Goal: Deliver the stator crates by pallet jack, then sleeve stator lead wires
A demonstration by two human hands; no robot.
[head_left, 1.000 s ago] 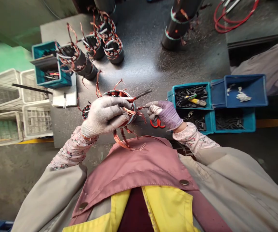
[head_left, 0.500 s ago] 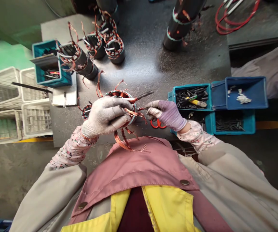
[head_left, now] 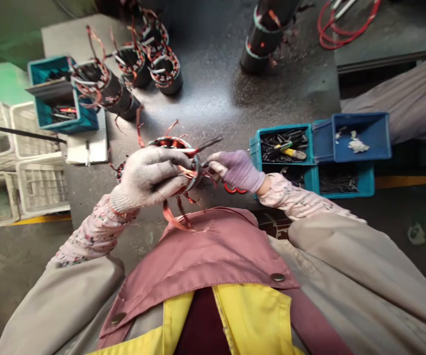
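Note:
My left hand [head_left: 149, 177], in a white knit glove, is shut around a motor stator [head_left: 170, 144] with copper windings, held tilted above the steel table. Loose copper leads [head_left: 174, 219] hang from the stator towards my chest. A dark-handled tool [head_left: 210, 144] sticks out past the stator's upper right rim. My right hand [head_left: 237, 170], in a purple nitrile glove, pinches a thin dark strip [head_left: 208, 165] at the stator's right side. Red-handled scissors [head_left: 235, 188] lie beneath that hand, mostly hidden.
Several wound stators [head_left: 131, 64] stand on the steel table [head_left: 213, 93] beyond my hands. Teal bins [head_left: 283, 145] of black sleeves and a blue bin [head_left: 361, 135] sit to the right. White crates [head_left: 38, 185], a notepad [head_left: 87, 148] and red cable [head_left: 340, 27] surround the table.
The whole scene has shifted left in view as my head turned. My right hand has moved closer to the stator, and the scissors are more hidden beneath it.

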